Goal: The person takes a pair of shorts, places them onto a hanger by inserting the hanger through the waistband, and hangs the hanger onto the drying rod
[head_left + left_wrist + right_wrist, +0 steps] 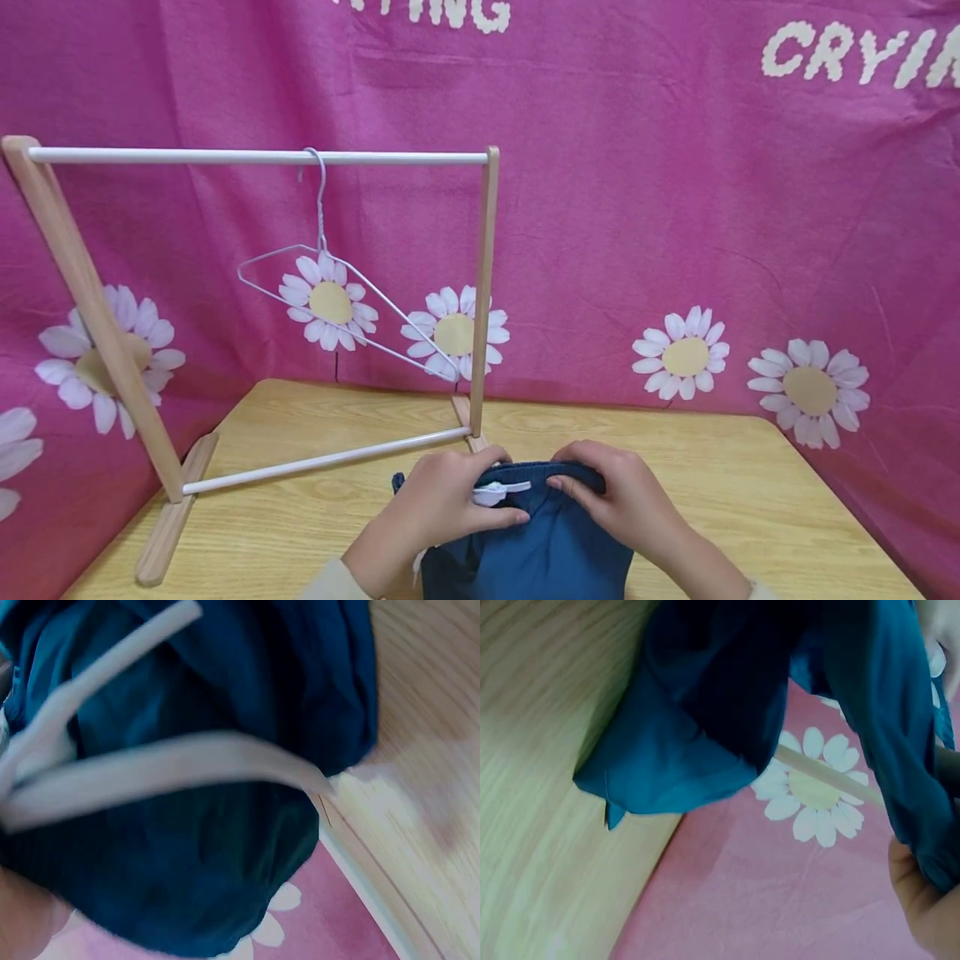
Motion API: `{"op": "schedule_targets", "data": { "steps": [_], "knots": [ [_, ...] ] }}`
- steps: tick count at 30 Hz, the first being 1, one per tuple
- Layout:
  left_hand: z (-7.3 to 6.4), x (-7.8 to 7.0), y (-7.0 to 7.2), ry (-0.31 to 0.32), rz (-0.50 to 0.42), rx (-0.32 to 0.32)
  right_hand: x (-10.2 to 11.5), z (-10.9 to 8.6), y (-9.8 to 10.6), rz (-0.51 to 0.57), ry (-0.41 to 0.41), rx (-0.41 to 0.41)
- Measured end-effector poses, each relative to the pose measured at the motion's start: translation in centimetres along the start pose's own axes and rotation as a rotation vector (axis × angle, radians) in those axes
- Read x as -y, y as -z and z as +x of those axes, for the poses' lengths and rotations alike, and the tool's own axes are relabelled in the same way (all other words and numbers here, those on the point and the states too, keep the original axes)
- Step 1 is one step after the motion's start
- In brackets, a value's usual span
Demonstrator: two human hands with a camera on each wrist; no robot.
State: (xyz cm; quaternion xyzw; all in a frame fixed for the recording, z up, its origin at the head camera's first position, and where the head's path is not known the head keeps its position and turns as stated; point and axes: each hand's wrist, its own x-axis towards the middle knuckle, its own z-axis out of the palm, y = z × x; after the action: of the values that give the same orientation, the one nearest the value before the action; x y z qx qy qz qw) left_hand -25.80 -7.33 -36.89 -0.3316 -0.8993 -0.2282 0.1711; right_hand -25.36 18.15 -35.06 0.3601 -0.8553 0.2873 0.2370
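Dark blue shorts with an elastic waistband and a white drawstring hang between both hands, low in the head view. My left hand grips the waistband's left side, thumb in front and fingers behind. On the other side, my right hand pinches the waistband between thumb and fingers. In the left wrist view the drawstring's blurred ends cross the blue cloth. A leg opening of the shorts spreads toward the tabletop in the right wrist view. Most left fingertips are hidden behind the cloth.
A wooden rack with a white top bar stands at the left on the wood-grain table. From the bar hangs a white wire hanger, tilted down to the right. Behind is a pink curtain with printed daisies.
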Motion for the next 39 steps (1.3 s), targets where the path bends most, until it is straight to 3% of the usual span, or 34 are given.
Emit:
{"op": "schedule_targets", "data": {
  "steps": [5,11,21,25,30,35,39],
  "knots": [
    [-0.5,1.4,0.5,0.057,0.026,0.002,-0.4,0.2,0.8,-0.087,0.024,-0.108],
    [-0.7,2.4,1.4,0.114,-0.046,-0.018,-1.1,0.2,1.4,-0.124,0.046,-0.164],
    [-0.5,2.1,1.7,0.167,-0.04,-0.183,-1.4,0.1,1.3,-0.157,-0.023,-0.17],
    [-0.5,2.1,1.9,0.205,-0.076,-0.167,-1.9,-0.1,1.8,-0.167,-0.097,-0.189],
    [-0.7,2.6,2.0,0.197,-0.144,-0.132,-2.6,-0.5,2.1,-0.172,-0.162,-0.208],
    [-0.6,2.8,1.9,0.173,-0.142,-0.108,-2.9,-0.4,2.4,-0.169,-0.137,-0.257],
    [0.1,2.2,2.0,0.159,-0.118,-0.138,-3.0,0.4,2.7,-0.157,-0.101,-0.32]
  ]
}}
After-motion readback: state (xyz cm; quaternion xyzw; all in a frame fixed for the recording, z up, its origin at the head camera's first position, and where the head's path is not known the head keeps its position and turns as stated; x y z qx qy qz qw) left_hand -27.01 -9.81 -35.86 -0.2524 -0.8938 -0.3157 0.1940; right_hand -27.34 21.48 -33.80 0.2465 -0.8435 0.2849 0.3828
